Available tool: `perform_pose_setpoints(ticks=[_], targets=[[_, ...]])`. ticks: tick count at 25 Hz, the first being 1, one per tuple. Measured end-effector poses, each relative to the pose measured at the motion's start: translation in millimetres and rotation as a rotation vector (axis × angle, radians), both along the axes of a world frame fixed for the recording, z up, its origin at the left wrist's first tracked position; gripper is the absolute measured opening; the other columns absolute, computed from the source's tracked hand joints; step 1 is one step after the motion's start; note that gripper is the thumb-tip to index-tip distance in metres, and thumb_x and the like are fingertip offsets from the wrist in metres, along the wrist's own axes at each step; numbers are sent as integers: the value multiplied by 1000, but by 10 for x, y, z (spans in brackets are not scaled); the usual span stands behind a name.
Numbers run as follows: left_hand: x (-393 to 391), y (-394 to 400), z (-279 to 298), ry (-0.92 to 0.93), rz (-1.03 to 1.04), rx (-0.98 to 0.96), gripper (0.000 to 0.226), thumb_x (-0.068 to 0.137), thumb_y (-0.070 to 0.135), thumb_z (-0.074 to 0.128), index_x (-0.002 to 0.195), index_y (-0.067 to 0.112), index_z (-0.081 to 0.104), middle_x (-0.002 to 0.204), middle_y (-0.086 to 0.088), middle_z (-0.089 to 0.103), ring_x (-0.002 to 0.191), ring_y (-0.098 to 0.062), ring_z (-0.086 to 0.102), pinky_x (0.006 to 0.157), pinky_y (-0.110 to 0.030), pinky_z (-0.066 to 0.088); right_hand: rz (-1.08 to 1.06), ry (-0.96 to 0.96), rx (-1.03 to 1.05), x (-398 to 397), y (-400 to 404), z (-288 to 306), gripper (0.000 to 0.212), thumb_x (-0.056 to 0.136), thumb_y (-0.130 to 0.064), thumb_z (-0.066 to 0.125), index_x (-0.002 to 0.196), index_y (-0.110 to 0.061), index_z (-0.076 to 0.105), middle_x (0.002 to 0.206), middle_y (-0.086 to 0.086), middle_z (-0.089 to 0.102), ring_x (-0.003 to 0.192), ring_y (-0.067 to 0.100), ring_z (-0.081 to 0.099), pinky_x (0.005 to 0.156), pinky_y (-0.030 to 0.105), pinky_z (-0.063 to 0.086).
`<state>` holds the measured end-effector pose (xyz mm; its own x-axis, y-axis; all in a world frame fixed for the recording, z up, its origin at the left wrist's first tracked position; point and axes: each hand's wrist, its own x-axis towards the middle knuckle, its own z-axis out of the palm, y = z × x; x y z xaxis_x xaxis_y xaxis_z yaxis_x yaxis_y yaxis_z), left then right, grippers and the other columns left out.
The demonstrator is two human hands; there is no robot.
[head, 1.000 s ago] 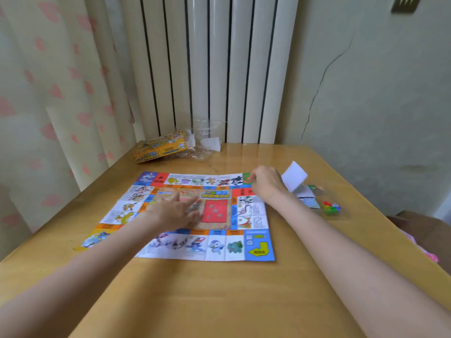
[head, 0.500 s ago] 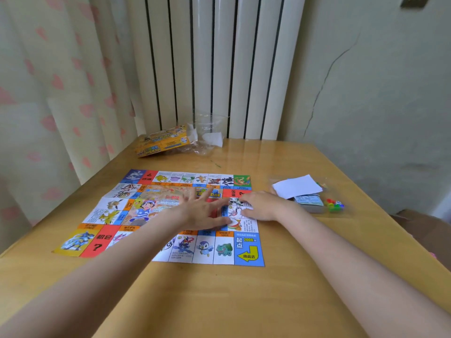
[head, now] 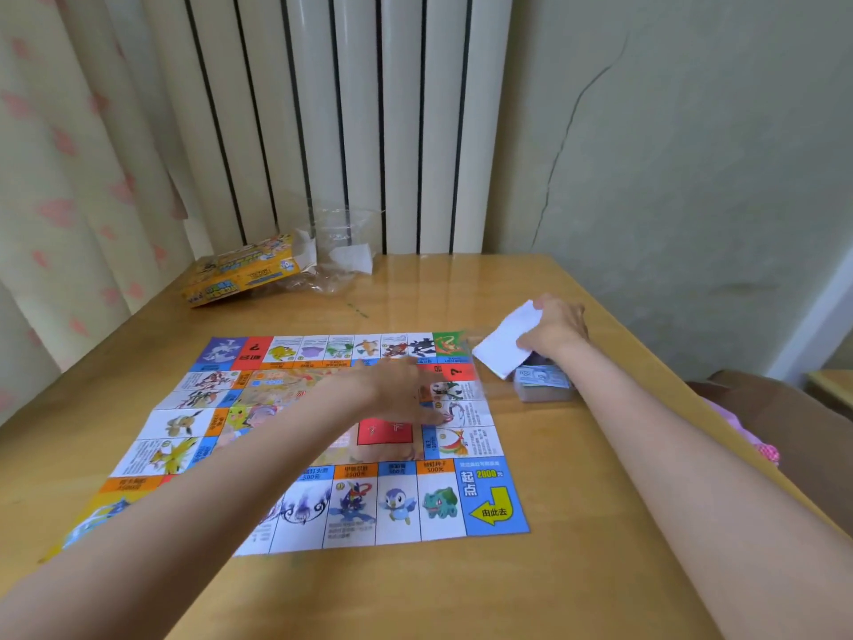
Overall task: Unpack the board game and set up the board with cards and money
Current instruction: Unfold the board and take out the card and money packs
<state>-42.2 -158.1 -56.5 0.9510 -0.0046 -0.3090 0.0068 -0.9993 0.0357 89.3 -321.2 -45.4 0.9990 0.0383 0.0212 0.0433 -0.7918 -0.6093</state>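
Note:
The colourful paper game board point(head: 398, 501) lies unfolded and flat on the wooden table point(head: 577, 547). My left hand point(head: 406, 394) rests flat on the board's right-centre, fingers straight, slightly blurred. To the right of the board my right hand point(head: 556, 327) pinches the far edge of a white paper sheet point(head: 504, 346) and holds it tilted up. Under the sheet sits a clear packet with a stack of blue play money and cards point(head: 542, 384). The small coloured pieces seen earlier are hidden.
The yellow game box point(head: 240, 272) lies at the table's back left beside crumpled clear plastic wrap point(head: 344, 242). A radiator and curtain stand behind the table. Its right edge runs close to my right arm, with a brown object point(head: 761, 399) beyond it.
My right hand left the board's right edge, reached the white sheet and lifted it. My left hand slid rightward across the board. The camera view moved closer.

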Motion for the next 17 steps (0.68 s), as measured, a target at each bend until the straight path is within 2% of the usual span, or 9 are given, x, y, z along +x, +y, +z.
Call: perform_pose_setpoints(ticks=[3, 6, 8, 10, 11, 12, 13, 15, 17], targets=[[253, -78, 27, -144, -13, -162, 87, 84, 52, 57, 150, 27, 6, 157, -5, 12, 142, -24, 21, 113, -50, 23, -61, -88, 358, 252, 49, 87, 38, 82, 0, 57, 119, -11, 56, 129, 15, 49, 112, 28, 54, 83, 24, 42], [468, -208, 30, -118, -44, -234, 109, 75, 54, 66, 149, 22, -8, 158, -7, -2, 145, -24, 7, 117, -45, 12, -126, -190, 612, 551, 36, 157, 30, 76, 2, 60, 103, -11, 61, 122, 14, 54, 101, 28, 59, 64, 20, 47], [606, -223, 35, -57, -60, -249, 117, 72, 55, 70, 148, 25, -14, 158, -6, -9, 146, -25, -1, 118, -41, 8, -181, -164, 693, 732, 61, 133, 20, 75, 3, 62, 91, -10, 61, 114, 15, 59, 95, 27, 60, 68, 24, 47], [721, -192, 34, 9, -60, -258, 121, 70, 55, 72, 147, 27, -17, 157, -1, -15, 146, -23, -2, 118, -38, 11, -218, -100, 716, 862, 131, 41, 11, 78, 1, 62, 75, -8, 57, 93, 11, 63, 85, 20, 56, 71, 26, 43], [765, -175, 31, 29, -66, -258, 121, 70, 54, 72, 147, 27, -17, 157, 1, -17, 146, -19, -3, 118, -35, 12, -224, -73, 717, 916, 169, -23, 9, 80, -1, 62, 75, -6, 57, 89, 8, 60, 84, 18, 53, 71, 24, 40], [811, -155, 14, 37, -72, -261, 122, 70, 54, 73, 147, 25, -17, 156, 2, -18, 146, -16, -4, 118, -33, 12, -215, -57, 708, 951, 219, -77, 4, 81, -3, 62, 84, -3, 61, 91, 7, 59, 86, 19, 53, 71, 23, 38], [845, -143, -2, 38, -76, -262, 122, 70, 54, 73, 147, 24, -17, 156, 3, -18, 145, -14, -6, 118, -32, 11, -192, -52, 684, 1004, 258, -127, 19, 82, -4, 62, 101, 0, 62, 102, 8, 59, 93, 20, 54, 74, 21, 37], [876, -147, -21, 30, -86, -252, 123, 68, 56, 72, 147, 24, -18, 156, 4, -19, 144, -13, -12, 119, -34, 7, -97, -33, 599, 1092, 306, -201, 43, 83, -7, 61, 125, -3, 53, 130, 9, 50, 115, 23, 51, 81, 20, 35], [889, -156, -21, 35, -76, -234, 124, 67, 58, 71, 146, 27, -19, 155, 3, -23, 143, -13, -19, 119, -37, 3, -58, -25, 431, 1141, 288, -222, 47, 85, -8, 59, 131, -5, 47, 140, 11, 37, 121, 27, 47, 87, 23, 36]])
